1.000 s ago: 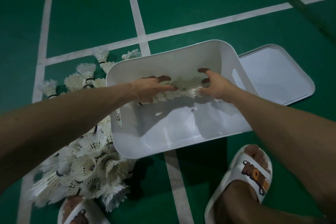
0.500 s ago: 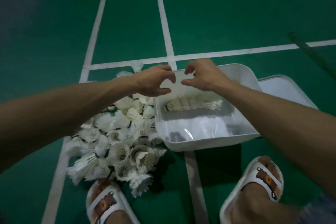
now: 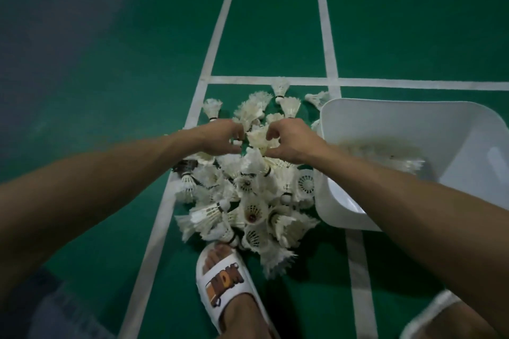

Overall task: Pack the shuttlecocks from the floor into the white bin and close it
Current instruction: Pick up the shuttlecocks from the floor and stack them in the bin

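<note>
Pinching shuttlecocks (image 3: 253, 209) at the far side of the heap lying on the green floor (image 3: 110, 91) just left of the white bin (image 3: 399, 118), gripping with curled left hand (image 3: 220, 137) and right hand (image 3: 292, 142), planting a white slipper (image 3: 223, 281) just beside the heap.

bare forearms (image 3: 110, 173), white slide sandals (image 3: 224, 281) with an orange-and-brown printed logo.

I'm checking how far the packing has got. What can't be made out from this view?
1. Head view: the shuttlecocks inside the white bin are blurred and partly behind the right forearm, so they cannot be counted.
2. The frame's right edge cuts off the bin's right side; no lid shows.
3. Whether the left hand or right hand grips anything from the pile: curled fingers hide it.
</note>
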